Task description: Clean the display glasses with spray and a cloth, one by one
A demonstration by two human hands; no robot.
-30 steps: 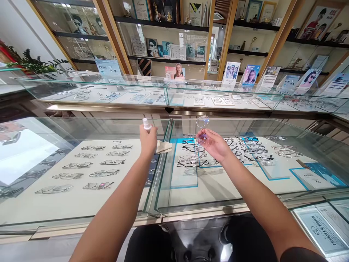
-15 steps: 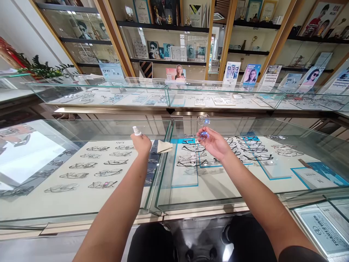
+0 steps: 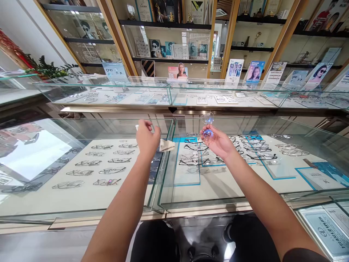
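Observation:
My right hand (image 3: 218,142) is closed on a pair of round, thin-rimmed glasses (image 3: 208,118), held upright above the right display case. One lens is by my fingertips, the other above them, both with bluish reflections. Over the left case, my left hand (image 3: 148,138) has its fingers apart and curved, with nothing visible in them. A small part of the white spray bottle (image 3: 137,127) shows behind that hand; most of it is hidden. A folded beige cloth (image 3: 167,145) lies on the glass just right of my left hand, near the seam between the cases.
Rows of glasses (image 3: 111,170) lie inside the left glass case, and more frames (image 3: 257,145) are in the right one. Beyond stands another glass counter (image 3: 191,87) with upright cards. Shelves (image 3: 166,25) line the back wall.
My left hand has let go of the white spray bottle and moved right, towards the cloth. The view has shifted slightly; my right hand still holds the glasses.

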